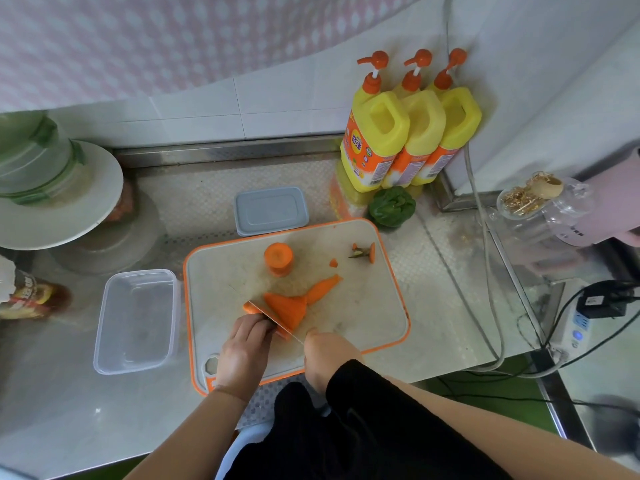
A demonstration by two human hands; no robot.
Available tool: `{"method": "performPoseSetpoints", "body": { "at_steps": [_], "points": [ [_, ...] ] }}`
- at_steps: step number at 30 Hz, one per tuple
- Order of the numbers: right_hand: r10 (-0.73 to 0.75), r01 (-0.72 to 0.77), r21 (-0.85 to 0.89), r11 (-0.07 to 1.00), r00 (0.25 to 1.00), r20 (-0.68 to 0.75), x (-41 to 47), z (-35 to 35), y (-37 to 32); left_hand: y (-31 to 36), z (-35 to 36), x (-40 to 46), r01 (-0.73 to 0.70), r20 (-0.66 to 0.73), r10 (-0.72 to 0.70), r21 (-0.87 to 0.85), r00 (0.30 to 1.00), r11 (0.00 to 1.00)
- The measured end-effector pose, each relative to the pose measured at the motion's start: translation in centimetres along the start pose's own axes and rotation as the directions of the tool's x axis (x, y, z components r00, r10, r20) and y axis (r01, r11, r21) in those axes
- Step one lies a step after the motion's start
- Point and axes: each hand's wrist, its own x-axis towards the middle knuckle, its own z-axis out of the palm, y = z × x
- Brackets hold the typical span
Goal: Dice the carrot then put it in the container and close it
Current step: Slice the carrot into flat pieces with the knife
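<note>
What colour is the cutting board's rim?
Orange rim around the off-white cutting board; head view, the only one, shows it clearly.

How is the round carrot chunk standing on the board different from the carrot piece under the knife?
The round carrot chunk stands upright on its flat cut end, alone and untouched; the carrot piece being cut lies flat, held by the left hand with the knife, gripped by the right hand, across it. The chunk is a short thick cylinder; the cut piece is already split lengthwise into slices. Both are orange and rest on the cutting board.
</note>
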Motion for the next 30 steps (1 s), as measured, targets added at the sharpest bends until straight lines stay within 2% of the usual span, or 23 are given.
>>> {"method": "performPoseSetpoints", "body": {
  "at_steps": [18,24,30],
  "points": [
    [-0.033,0.037,0.047,0.998,0.996,-0.088,2.3,0.2,-1.4,-0.5,0.2,-0.2,0.027,0.014,-0.026,-0.050,1.000,0.998],
    [-0.013,0.013,0.000,1.000,0.999,0.036,1.5,0.3,0.4,-0.3,0.1,-0.1,0.025,0.018,-0.024,-0.063,1.000,0.998],
    [-0.021,0.021,-0.021,1.000,0.999,0.031,1.4,0.7,0.9,-0.5,0.2,-0.3,0.045,0.042,-0.043,-0.058,0.998,0.997]
  ]
}}
